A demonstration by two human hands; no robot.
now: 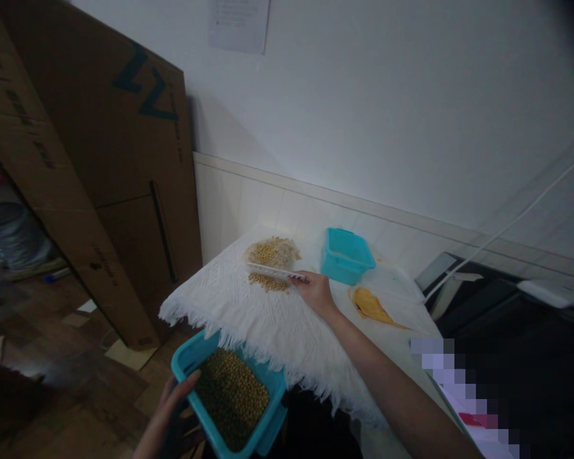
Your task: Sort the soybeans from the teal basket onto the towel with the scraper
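Observation:
My left hand (176,408) grips the left rim of a blue basket (178,358) below the table's front edge. Green beans and yellow soybeans (249,386) lie in that basket. My right hand (313,290) holds one end of a thin, clear or whitish flat piece (270,271) over the table. Loose soybeans (268,282) lie under and in front of this piece, and a clear bag of soybeans (275,252) is just behind it.
A second blue basket (347,258) stands at the back of the table, with a yellow cloth or wrapper (370,306) in front of it. The white fringed tablecloth (220,287) hangs over the front edge. A tall cardboard box (124,166) stands at left.

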